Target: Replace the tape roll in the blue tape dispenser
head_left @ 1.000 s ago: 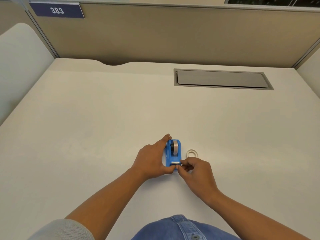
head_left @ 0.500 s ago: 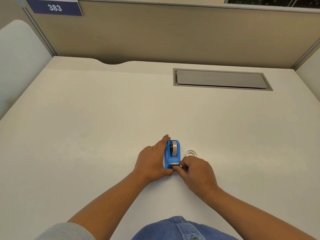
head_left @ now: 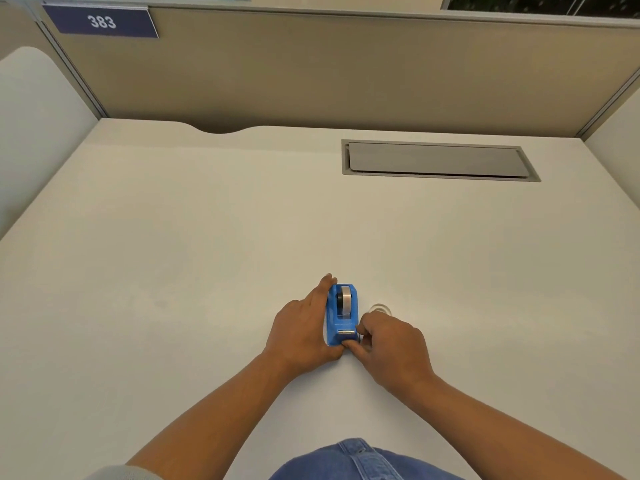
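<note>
A small blue tape dispenser (head_left: 337, 315) stands on the white desk (head_left: 173, 271), its cutter end toward me. A tape roll (head_left: 345, 301) sits upright in its slot. My left hand (head_left: 301, 329) wraps the dispenser's left side, index finger along its far end. At the cutter end my right hand (head_left: 388, 344) is curled with thumb and forefinger pinched together, seemingly on the tape's end; the tape itself is too thin to see. A clear, nearly empty tape ring (head_left: 380, 309) lies flat just right of the dispenser, partly hidden behind my right knuckles.
A grey cable hatch (head_left: 436, 161) is set flush in the desk at the back right. Beige partition walls (head_left: 311, 71) close the desk at the back and sides, with a blue sign (head_left: 102, 21) reading 383. My denim-clad lap shows at the bottom edge.
My right hand has slid slightly nearer the dispenser's front and now covers more of the clear ring. The left hand and dispenser stay where they were.
</note>
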A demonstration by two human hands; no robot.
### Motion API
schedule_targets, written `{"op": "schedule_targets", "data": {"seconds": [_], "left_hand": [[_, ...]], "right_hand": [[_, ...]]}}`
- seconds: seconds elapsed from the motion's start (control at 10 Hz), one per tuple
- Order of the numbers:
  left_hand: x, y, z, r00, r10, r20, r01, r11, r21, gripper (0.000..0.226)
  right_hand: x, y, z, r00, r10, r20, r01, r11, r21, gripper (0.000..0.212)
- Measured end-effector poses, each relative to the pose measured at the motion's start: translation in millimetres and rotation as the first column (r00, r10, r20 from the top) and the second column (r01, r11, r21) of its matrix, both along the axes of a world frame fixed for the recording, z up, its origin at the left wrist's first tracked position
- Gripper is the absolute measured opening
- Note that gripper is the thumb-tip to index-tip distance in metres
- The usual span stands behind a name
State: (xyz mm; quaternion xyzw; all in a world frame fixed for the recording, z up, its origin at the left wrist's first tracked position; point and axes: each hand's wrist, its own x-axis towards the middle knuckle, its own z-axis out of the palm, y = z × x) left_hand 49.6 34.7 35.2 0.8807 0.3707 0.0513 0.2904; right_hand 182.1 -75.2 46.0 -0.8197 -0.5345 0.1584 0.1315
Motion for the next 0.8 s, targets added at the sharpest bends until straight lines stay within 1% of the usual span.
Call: {"op": "schedule_targets", "data": {"seconds": [0.1,0.4,0.5,0.6,0.7,0.8], "left_hand": [[-1,2,0,1.0,-0.012,0.0,0.012,1.0,-0.014,0.113],[-3,0,1,1.0,-0.012,0.009,0.012,0.999,-0.039,0.115],[-5,0,1,0.999,-0.014,0.046,0.018,0.996,-0.084,0.118],[-9,1,1,0.997,-0.062,0.036,0.065,0.992,-0.11,0.132],[-16,1,2,0.997,-0.056,0.047,0.06,0.994,-0.092,0.129],[-22,-3,-2,0.99,0.071,0.121,-0.064,0.996,-0.058,0.099]], "right_hand": [[-1,1,1,1.0,-0.005,-0.016,0.005,1.0,-0.006,0.029],[-4,2,-1,1.0,0.002,0.014,-0.002,1.0,0.007,0.027],[-3,1,2,1.0,0.007,-0.011,-0.007,1.0,0.01,0.026],[2,-2,9,0.999,0.043,-0.013,-0.043,0.999,0.0,0.026],[9,-11,10,0.999,0.036,-0.003,-0.036,0.998,0.047,0.026],[24,-20,4,0.999,-0.036,-0.006,0.037,0.991,0.129,0.018]]}}
